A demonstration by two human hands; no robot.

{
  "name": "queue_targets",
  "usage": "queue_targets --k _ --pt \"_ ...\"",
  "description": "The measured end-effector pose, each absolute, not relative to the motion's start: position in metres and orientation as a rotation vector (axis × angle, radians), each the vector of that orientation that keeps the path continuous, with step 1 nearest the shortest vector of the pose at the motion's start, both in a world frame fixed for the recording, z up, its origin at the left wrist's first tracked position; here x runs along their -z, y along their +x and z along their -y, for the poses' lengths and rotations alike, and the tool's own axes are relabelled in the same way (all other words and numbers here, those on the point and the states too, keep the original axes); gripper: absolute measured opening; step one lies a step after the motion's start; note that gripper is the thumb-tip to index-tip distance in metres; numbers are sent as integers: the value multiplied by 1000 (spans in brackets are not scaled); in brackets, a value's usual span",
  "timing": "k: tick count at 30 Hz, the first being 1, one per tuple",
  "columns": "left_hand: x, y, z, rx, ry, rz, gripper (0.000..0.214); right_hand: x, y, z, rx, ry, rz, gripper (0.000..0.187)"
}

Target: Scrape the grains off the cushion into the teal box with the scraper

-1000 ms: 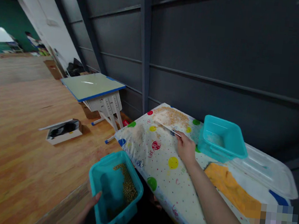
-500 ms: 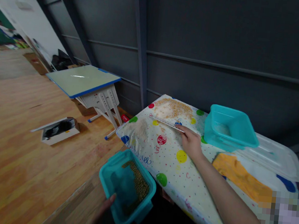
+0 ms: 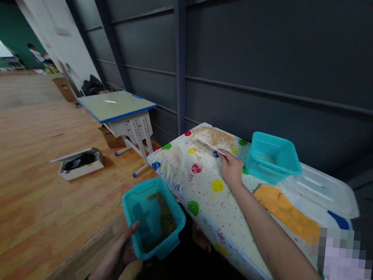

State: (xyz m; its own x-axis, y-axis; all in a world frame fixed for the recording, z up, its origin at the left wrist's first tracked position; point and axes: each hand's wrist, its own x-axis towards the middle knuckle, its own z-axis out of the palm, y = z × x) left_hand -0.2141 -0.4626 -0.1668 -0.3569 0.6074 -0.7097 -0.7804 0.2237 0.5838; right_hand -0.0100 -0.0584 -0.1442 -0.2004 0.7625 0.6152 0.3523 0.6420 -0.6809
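My left hand [image 3: 125, 244] grips the near left rim of a teal plastic box [image 3: 138, 228], thumb over the edge. Inside the tilted box lie small greenish-brown beans [image 3: 167, 219], gathered along its right side. The box is held beside the front edge of the table. My right hand [image 3: 232, 166] is closed on a thin white strip [image 3: 209, 145], seen almost edge-on above the patterned tablecloth [image 3: 232, 215]. The strip reaches the near side of a spread of yellowish grains and pale powder [image 3: 218, 136]. Another patch of pale powder [image 3: 171, 156] lies nearer the left edge.
A second teal box [image 3: 272, 159] stands at the back right, with a clear lid [image 3: 329, 191] beside it. An orange cloth [image 3: 287, 209] lies in front. A dark panelled wall [image 3: 280, 56] runs behind. On the left are a small desk [image 3: 117, 104] and an open carton [image 3: 80, 165].
My right hand has moved the strip farther back, toward the grains. My left hand shows more fully on the box. The view has shifted a little left.
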Motion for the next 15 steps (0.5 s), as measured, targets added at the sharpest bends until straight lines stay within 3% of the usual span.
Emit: queue_targets --k 5,15 --pt "189 -218 466 -1485 -32 -1304 86 142 -10 61 -505 -893 1892 28" --pt "207 -218 473 -1536 -60 -1299 76 139 -10 70 -413 -889 2000 31"
